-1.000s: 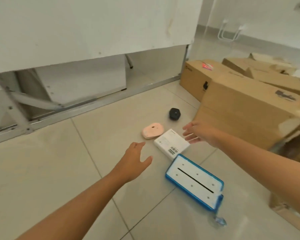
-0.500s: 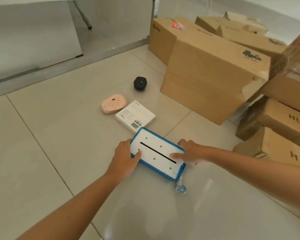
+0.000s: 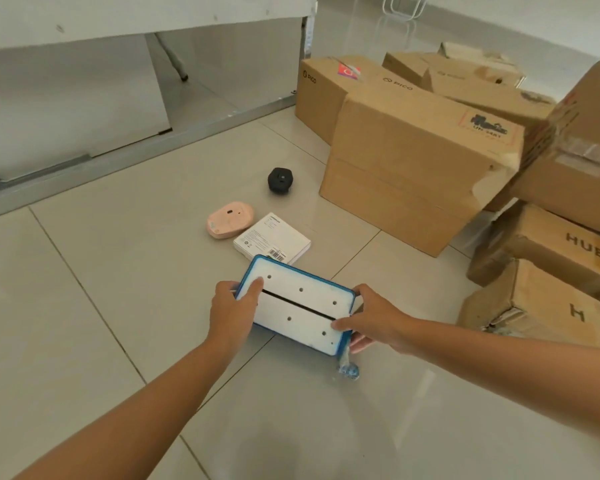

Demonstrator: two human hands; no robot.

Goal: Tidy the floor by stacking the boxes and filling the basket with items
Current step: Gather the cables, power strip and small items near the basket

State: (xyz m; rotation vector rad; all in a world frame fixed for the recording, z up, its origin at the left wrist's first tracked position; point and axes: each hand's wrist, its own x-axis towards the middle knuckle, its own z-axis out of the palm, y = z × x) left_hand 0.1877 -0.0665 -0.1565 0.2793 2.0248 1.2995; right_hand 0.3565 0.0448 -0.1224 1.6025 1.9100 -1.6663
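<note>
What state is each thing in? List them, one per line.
Blue-rimmed white box: gripped at both ends, far edge over the flat white box.
Left hand: grips the box's left end.
Right hand: grips its right end.
Flat white box: flat on the floor, barcode side up.
Pink mouse: underside up, untouched.
Black device: on the floor, untouched.
Cardboard boxes: closed, loosely piled.

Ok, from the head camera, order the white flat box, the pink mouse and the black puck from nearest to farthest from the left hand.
From the left hand:
1. White flat box, just beyond it, slightly right.
2. Pink mouse, farther ahead.
3. Black puck, farthest, near the cardboard boxes.
</note>
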